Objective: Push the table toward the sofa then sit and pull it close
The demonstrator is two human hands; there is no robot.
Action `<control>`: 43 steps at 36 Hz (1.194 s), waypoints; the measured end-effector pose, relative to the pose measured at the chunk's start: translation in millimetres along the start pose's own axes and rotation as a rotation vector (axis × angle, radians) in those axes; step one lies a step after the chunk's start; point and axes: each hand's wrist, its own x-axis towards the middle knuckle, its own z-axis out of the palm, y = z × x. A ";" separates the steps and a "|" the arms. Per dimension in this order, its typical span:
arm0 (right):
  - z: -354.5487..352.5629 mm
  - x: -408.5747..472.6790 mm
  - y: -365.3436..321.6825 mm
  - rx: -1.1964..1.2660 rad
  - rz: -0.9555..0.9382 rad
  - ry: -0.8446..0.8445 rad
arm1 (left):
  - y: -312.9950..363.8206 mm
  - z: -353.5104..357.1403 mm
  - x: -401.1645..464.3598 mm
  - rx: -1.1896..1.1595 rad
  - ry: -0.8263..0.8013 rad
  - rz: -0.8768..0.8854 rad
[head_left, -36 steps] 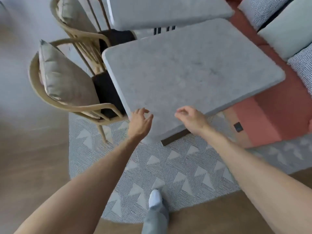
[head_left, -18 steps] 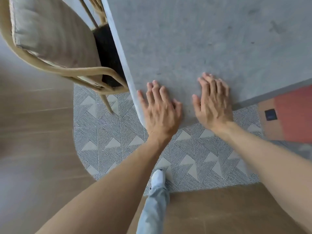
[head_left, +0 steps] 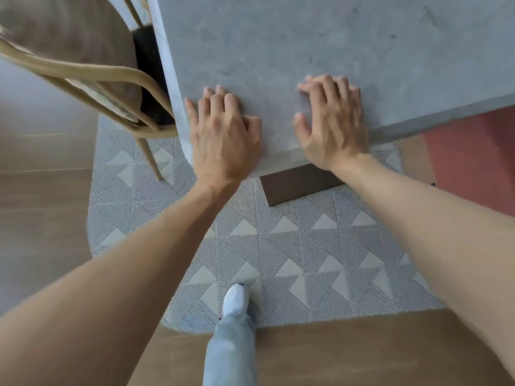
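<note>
Two flat hands are pressed on the near corner of the grey table.

The left hand [head_left: 223, 132] is laid palm down on the table [head_left: 320, 45], right at its near corner, with the fingers spread and nothing gripped. The right hand [head_left: 331, 121] is laid flat just beside it on the near edge, also with nothing held. The table is seen from above and fills the top of the view. A red sofa [head_left: 473, 160] is seen at the right, partly under the table edge. A wooden chair [head_left: 92, 76] with a cushion is tucked against the table's left side. A patterned rug [head_left: 292, 246] is spread under the table, and one foot in a white sock [head_left: 235, 299] is placed on it.
</note>
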 end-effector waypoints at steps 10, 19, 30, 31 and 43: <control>2.1 3.7 1.8 0.012 -0.004 0.045 | 2.6 -0.6 1.9 -0.051 0.068 0.020; 5.7 6.3 -2.5 0.016 0.010 0.059 | -3.1 -0.7 4.8 -0.049 0.071 0.029; 20.1 41.1 -7.6 -0.008 0.068 0.092 | -22.8 17.0 54.7 -0.058 0.159 0.073; 22.7 47.4 -7.8 -0.021 0.071 0.102 | -25.1 20.4 63.3 -0.070 0.177 0.080; 30.2 71.0 -12.7 -0.058 0.080 0.114 | -37.0 25.4 93.6 -0.041 0.241 0.127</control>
